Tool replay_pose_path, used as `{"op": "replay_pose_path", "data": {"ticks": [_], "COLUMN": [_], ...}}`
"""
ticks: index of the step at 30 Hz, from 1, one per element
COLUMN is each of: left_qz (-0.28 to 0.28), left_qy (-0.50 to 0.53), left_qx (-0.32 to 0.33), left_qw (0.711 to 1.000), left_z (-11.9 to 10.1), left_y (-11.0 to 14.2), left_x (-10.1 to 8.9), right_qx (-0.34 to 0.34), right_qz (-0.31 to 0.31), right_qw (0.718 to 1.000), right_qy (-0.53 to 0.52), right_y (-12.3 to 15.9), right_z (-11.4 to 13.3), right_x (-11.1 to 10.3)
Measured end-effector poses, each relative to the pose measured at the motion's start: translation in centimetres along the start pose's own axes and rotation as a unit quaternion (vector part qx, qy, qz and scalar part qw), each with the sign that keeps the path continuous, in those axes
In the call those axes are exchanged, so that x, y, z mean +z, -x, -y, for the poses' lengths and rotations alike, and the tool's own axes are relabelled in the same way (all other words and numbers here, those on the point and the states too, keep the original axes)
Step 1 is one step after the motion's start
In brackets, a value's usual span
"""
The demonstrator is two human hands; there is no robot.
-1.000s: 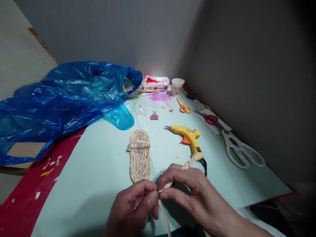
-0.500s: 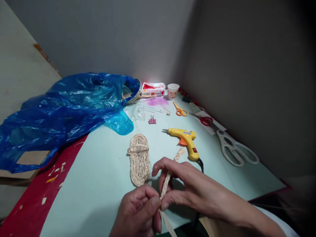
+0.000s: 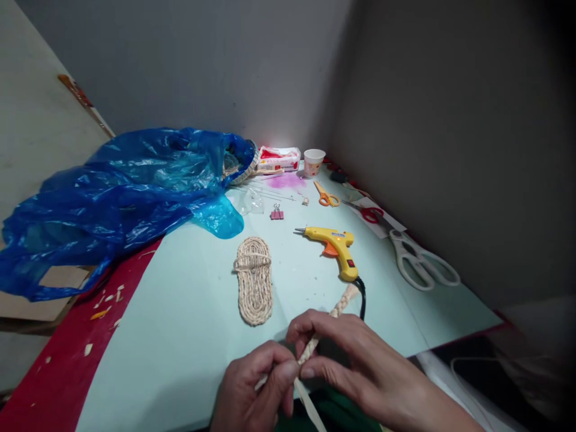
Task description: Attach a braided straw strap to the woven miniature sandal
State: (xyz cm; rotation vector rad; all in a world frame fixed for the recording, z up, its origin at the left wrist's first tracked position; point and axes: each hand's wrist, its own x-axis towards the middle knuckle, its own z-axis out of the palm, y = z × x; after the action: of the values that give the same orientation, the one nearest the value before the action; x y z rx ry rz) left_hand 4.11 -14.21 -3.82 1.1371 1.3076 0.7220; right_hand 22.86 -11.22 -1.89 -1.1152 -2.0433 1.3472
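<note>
The left hand (image 3: pixel 263 393) pinches the strands close under the pale braid (image 3: pixel 341 305), and the right hand (image 3: pixel 348 354) curls its fingers and thumb around the plaited length, which slants up towards the glue gun (image 3: pixel 335 245) over the worktop (image 3: pixel 171 336). For an even plait, pin each crossing firmly and draw the loose strand (image 3: pixel 309 405) flat, untwisted and equally taut

No lettering legible.
From the view's centre: at 12 o'clock, the red-and-white packet (image 3: pixel 279 160) bears print too small to read; at 1 o'clock, the paper cup's (image 3: pixel 314 164) printed marks; near 4 o'clock, the yellow glue gun's (image 3: pixel 327 234) blurred blue-lettered label (image 3: pixel 338 234).
</note>
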Motion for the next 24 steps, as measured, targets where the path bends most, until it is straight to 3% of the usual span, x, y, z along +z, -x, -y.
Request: {"op": "replay_pose_path", "data": {"ticks": [3, 7, 12, 18, 20, 24], "left_qz": [-0.032, -0.048, -0.055, -0.095, -0.11, -0.142], "left_qy": [-0.018, -0.008, 0.005, -0.041, -0.042, -0.009], "left_qx": [0.056, 0.05, 0.063, 0.081, 0.078, 0.069], "left_qw": [0.998, 0.998, 0.997, 0.991, 0.99, 0.987], "left_z": [-0.1, -0.3, -1.0, -1.5, -1.4, -0.8], "left_y": [-0.3, -0.8, -1.2, -1.1, -1.0, -0.8], "left_x": [0.1, 0.2, -0.1, -0.2, 0.0, 0.7], "right_qx": [-0.013, -0.011, -0.022, -0.052, -0.044, -0.034], "right_qz": [-0.01, -0.034, -0.017, 0.022, -0.005, -0.115], "right_qw": [1.0, 0.997, 0.994, 0.998, 0.998, 0.99], "right_qy": [0.024, 0.065, 0.107, 0.03, 0.045, 0.079], "right_y": [-0.3, -0.8, -1.9, -3.2, -3.0, -1.9], "right_z": [0.3, 1.0, 2.2, 2.1, 1.9, 1.4], "right_x": [-0.3, -0.4, -1.3, -2.5, -1.9, 0.8]}}
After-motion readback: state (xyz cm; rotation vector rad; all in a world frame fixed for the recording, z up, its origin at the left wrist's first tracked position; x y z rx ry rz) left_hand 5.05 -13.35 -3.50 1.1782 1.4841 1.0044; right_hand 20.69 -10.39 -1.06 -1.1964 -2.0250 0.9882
